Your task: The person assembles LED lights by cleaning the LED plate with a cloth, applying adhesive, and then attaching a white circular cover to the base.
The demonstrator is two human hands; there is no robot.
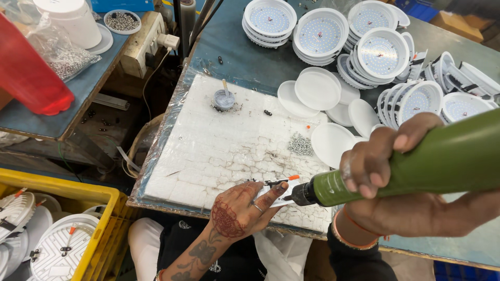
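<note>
My right hand [388, 182] grips a green electric screwdriver [416, 166], whose dark tip points left at a small white part [276, 196]. My left hand [242, 208], marked with henna and wearing a ring, pinches that white part near the front edge of the white foam mat [219, 151]. A thin black wire with an orange end [281, 181] runs from the part. A small pile of silver screws [300, 144] lies on the mat behind the hands.
Stacks of round white LED lamp housings [364, 47] and plain white discs [317, 91] fill the back right. A small grey paste cup with a stick [224, 98] stands on the mat. A yellow crate [78, 229] of lamp housings sits lower left; a red bottle [28, 73] upper left.
</note>
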